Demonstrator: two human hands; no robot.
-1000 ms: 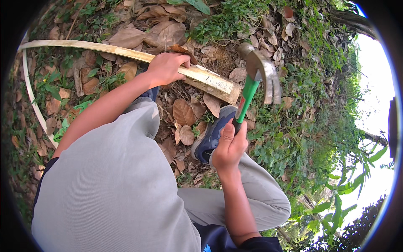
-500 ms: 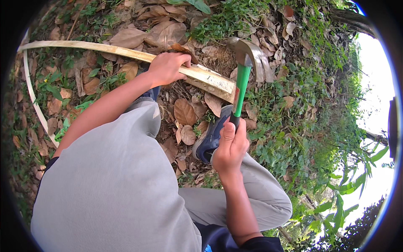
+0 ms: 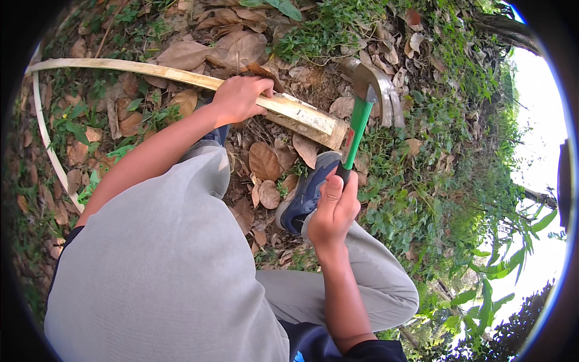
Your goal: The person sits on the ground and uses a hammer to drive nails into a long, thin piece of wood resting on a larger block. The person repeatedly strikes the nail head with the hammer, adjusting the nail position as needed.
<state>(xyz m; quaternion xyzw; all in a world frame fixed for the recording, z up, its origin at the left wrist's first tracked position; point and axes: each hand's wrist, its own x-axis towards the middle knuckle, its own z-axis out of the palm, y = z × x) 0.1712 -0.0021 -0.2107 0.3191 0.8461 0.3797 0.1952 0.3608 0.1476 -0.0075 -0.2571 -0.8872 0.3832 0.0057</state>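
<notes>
My left hand [image 3: 241,98] is closed over a long pale wooden strip [image 3: 301,113] near its right end. Under that end lies a thicker wooden block [image 3: 333,136], and the strip rests along it. In my right hand [image 3: 333,211] is a claw hammer [image 3: 360,123] with a green handle and a black grip. Its steel head [image 3: 374,84] is raised to the right of the block's end, apart from the wood. My fingers wrap round the grip, thumb along it.
Another thin wooden strip [image 3: 45,120] meets the long one at the far left. My blue shoe [image 3: 307,196] stands just below the block's end. Dry brown leaves [image 3: 264,160] and green weeds [image 3: 398,211] cover the ground. Banana-like leaves [image 3: 482,301] hang at lower right.
The hammer has swung a little to the right, its head away from the end of the wood. My left hand and the strip have stayed in place.
</notes>
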